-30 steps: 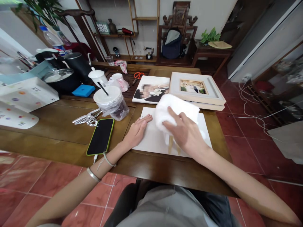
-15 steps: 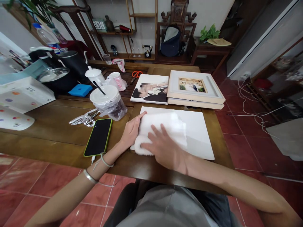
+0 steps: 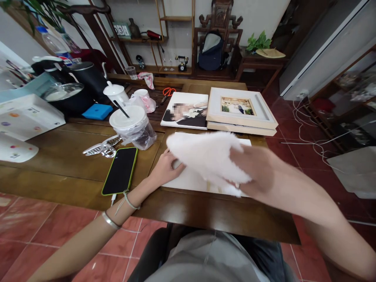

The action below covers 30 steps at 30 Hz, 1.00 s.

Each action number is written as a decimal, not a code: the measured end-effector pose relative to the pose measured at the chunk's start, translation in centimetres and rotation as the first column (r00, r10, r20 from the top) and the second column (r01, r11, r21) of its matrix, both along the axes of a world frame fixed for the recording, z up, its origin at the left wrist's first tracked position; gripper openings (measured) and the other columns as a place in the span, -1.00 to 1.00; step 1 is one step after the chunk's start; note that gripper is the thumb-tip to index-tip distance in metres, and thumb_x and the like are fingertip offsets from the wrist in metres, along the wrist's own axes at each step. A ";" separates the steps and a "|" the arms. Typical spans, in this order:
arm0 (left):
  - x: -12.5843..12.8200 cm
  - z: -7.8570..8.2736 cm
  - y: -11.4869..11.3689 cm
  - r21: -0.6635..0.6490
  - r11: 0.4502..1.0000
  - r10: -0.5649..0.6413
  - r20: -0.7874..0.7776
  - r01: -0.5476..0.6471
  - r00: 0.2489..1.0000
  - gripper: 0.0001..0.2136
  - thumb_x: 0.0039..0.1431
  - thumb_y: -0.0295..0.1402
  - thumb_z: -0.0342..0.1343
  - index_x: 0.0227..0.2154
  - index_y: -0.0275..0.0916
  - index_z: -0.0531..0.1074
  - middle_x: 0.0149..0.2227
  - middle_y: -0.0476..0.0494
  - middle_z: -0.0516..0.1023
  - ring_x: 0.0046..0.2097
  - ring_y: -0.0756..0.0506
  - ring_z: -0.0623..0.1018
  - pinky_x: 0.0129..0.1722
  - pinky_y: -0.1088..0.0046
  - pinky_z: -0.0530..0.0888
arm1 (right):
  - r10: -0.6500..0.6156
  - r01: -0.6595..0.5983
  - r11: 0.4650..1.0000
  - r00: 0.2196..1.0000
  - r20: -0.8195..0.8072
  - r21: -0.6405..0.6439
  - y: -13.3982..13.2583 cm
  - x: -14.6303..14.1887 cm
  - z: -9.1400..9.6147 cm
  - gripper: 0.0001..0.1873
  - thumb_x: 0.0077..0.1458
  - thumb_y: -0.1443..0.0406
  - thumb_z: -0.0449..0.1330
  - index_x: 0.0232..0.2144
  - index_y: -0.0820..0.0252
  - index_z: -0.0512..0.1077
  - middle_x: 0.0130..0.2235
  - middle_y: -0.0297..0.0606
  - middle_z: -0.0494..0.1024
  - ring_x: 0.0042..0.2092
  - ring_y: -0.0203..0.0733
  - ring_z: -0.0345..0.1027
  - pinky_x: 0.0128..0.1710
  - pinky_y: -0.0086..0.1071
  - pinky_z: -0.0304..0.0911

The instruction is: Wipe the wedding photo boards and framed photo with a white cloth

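A white fluffy cloth [image 3: 202,154] hangs raised over the white board [image 3: 188,180], with my right hand [image 3: 252,168] closed on its right end. Motion blurs that hand and the cloth. At the board's left edge my left hand [image 3: 165,169] grips, its thumb over the top and its fingers curled, the tips partly hidden. The cloth covers much of the board. Just behind lie a photo panel [image 3: 186,111] and a light picture frame [image 3: 264,111] stacked on another.
Left of my hands are a phone [image 3: 121,171] with a cable, a silver hair clip [image 3: 101,147] and a lidded white cup [image 3: 129,119] in plastic. Orange-handled scissors [image 3: 168,93], a blue box [image 3: 97,111] and a black pot [image 3: 66,100] stand farther back on the wooden table [image 3: 73,168].
My right hand has gone from lying spread on the cloth to gripping it, lifting it and moving right. My left hand's thumb has come over the board's edge.
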<state>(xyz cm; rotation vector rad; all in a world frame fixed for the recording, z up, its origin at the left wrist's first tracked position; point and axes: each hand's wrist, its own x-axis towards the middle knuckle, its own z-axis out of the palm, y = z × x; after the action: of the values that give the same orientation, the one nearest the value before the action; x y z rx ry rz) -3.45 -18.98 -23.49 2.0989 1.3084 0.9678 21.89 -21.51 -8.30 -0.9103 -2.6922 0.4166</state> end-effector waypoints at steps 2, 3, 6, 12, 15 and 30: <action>0.1 -0.1 0.0 0.026 1.000 0.012 -0.053 -0.011 0.999 -0.76 0.13 -0.30 0.12 -0.14 -0.17 0.53 -0.06 -0.14 0.58 0.05 -0.23 0.50 0.22 0.01 0.14 | -0.056 0.046 0.967 0.998 0.031 0.251 1.7 -1.1 0.2 -0.45 0.04 0.52 0.01 0.04 -0.09 0.20 -0.05 -0.31 0.42 -0.32 -0.20 0.27 -0.49 -0.39 0.00; 0.1 -0.1 0.0 0.043 0.999 0.013 -0.084 -0.009 0.996 -0.74 0.15 -0.30 0.11 -0.11 -0.17 0.51 -0.04 -0.16 0.56 0.06 -0.23 0.50 0.22 -0.02 0.14 | -0.081 0.052 0.926 0.995 0.064 0.374 2.6 -1.9 0.0 -0.44 0.05 0.53 -0.01 0.03 -0.11 0.21 0.03 -0.29 0.38 -0.30 -0.17 0.27 -0.50 -0.38 -0.06; 0.1 -0.2 0.1 0.085 0.996 0.002 -0.130 0.009 0.991 -0.73 0.18 -0.33 0.07 -0.07 -0.18 0.49 0.00 -0.17 0.54 0.08 -0.21 0.48 0.20 0.00 0.16 | -0.066 -0.048 0.866 0.976 0.209 0.498 5.8 -4.8 -1.9 -0.44 0.07 0.53 -0.06 0.04 -0.11 0.22 0.12 -0.28 0.34 -0.26 -0.11 0.28 -0.51 -0.36 -0.16; 0.0 -0.6 0.4 0.092 0.996 -0.013 -0.085 0.020 0.996 -0.74 0.21 -0.36 0.04 -0.07 -0.13 0.50 -0.02 -0.14 0.56 0.06 -0.17 0.49 0.21 0.04 0.15 | 0.128 -0.218 0.948 0.928 0.349 0.233 9.8 -7.6 -6.1 -0.46 0.04 0.48 0.00 0.07 -0.01 0.20 -0.23 -0.25 0.51 -0.26 -0.13 0.31 -0.49 -0.35 -0.13; 0.0 -0.6 0.3 0.074 0.997 0.006 -0.071 -0.001 0.997 -0.75 0.22 -0.35 0.03 -0.08 -0.12 0.50 -0.02 -0.13 0.55 0.08 -0.17 0.48 0.22 0.04 0.13 | 0.133 -0.191 0.972 0.928 0.348 0.139 10.4 -7.3 -6.0 -0.43 0.01 0.47 0.00 0.08 0.02 0.21 -0.20 -0.22 0.49 -0.28 -0.15 0.32 -0.50 -0.38 -0.11; 0.1 -0.6 0.2 0.036 0.999 0.004 -0.065 -0.002 0.998 -0.74 0.25 -0.32 -0.02 -0.08 -0.10 0.49 0.03 -0.15 0.51 0.14 -0.16 0.43 0.22 0.01 0.11 | -0.004 0.024 0.997 0.963 0.271 -0.073 10.3 3.4 -5.1 -0.27 -0.10 0.47 -0.01 0.19 0.15 0.10 0.09 -0.12 0.38 0.02 0.00 0.31 -0.08 -0.22 0.25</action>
<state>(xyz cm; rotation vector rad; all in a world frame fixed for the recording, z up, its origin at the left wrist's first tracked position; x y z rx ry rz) -3.31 -18.80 -24.07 2.1730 1.3353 0.9381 25.28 -11.23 -13.39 -1.0779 -2.9308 0.4211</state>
